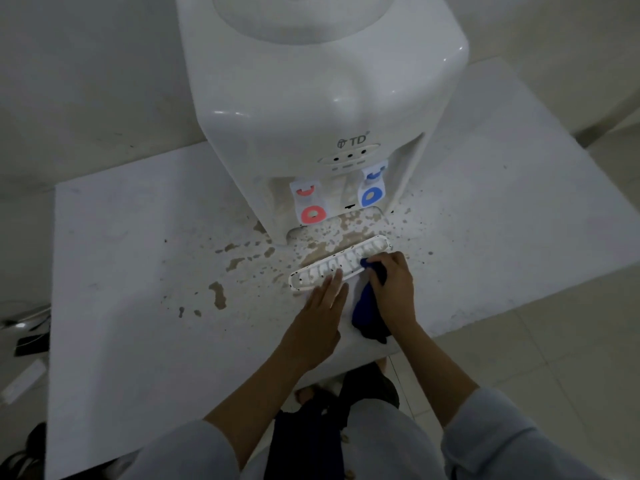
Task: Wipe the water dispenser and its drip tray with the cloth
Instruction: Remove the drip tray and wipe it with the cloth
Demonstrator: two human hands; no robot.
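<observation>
A white water dispenser point(311, 109) stands at the back of a white table point(138, 237), with a red tap point(310, 206) and a blue tap point(371, 190). Its white slotted drip tray point(346, 259) lies pulled out on the table in front, speckled with dark spots. My left hand point(323, 306) lies flat with straight fingers on the tray's near edge. My right hand point(393, 289) grips a dark blue cloth point(369, 313) and presses it against the tray's right part. Most of the cloth hangs below that hand.
Brown stains and splashes point(218, 294) spot the table around the dispenser's base and to the left. The table's front edge runs just behind my wrists. On the tiled floor at the left lie cables and a power strip point(24, 379).
</observation>
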